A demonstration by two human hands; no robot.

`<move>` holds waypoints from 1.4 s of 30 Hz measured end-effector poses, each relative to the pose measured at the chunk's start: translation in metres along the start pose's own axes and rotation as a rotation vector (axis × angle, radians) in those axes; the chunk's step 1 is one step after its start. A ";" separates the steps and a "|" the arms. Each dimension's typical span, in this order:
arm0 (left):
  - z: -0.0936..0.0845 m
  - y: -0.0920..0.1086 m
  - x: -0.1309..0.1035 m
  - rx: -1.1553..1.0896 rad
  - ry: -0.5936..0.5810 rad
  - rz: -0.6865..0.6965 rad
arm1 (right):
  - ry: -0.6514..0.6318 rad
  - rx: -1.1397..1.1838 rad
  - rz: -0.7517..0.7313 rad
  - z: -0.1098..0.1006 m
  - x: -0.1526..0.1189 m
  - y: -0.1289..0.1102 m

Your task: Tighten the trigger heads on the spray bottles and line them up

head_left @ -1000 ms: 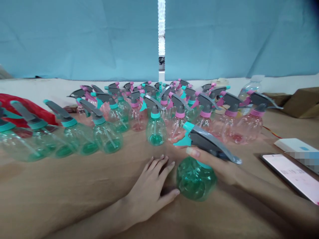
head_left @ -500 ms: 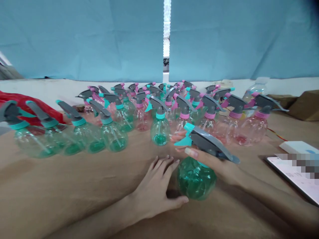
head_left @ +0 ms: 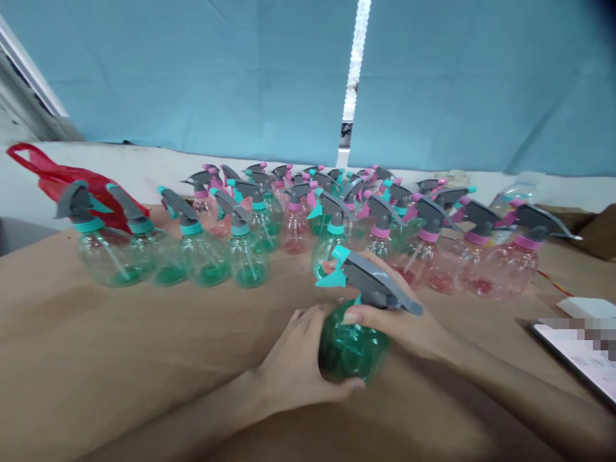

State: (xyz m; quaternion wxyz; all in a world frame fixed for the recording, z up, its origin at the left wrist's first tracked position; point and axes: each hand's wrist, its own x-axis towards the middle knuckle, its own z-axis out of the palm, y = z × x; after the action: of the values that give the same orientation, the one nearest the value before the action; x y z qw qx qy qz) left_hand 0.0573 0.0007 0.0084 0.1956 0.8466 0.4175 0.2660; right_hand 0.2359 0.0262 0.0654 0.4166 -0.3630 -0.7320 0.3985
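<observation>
A green spray bottle (head_left: 353, 350) with a grey and turquoise trigger head stands tilted slightly in front of me. My left hand (head_left: 303, 359) is wrapped round the left side of its body, thumb across the front and fingers behind. My right hand (head_left: 404, 324) grips it at the neck, under the spray head, with the thumb on the bottle's shoulder; some of its fingers are hidden behind the head. Just beyond stands another green spray bottle (head_left: 332, 247), partly covered by the held one.
Several green spray bottles (head_left: 250, 263) stand in a row on the left, and pink ones (head_left: 500, 269) on the right, with more behind. A red plastic bag (head_left: 91, 186) lies at the back left. A phone (head_left: 577, 353) and a white box (head_left: 590, 307) lie on the right of the brown table (head_left: 158, 359).
My left hand, which was open beside the bottle, has closed round its body. The right hand and bottle have moved left toward it. The whole view has shifted and tilted a little.
</observation>
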 end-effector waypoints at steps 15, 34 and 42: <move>-0.053 -0.058 -0.037 0.148 0.120 -0.107 | -0.018 -0.430 -0.028 0.038 0.041 -0.016; -0.046 -0.054 -0.046 0.156 0.134 -0.182 | 0.139 -0.686 -0.111 0.054 0.116 0.020; -0.046 -0.056 -0.046 0.151 0.117 -0.170 | 0.185 -0.726 -0.109 0.059 0.124 0.026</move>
State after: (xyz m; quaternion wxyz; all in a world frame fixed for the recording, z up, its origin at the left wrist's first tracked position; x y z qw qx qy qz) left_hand -0.0281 0.0005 0.0005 0.1287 0.8036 0.5170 0.2651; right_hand 0.1403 0.1273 0.0623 0.3455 -0.4822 -0.8031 0.0559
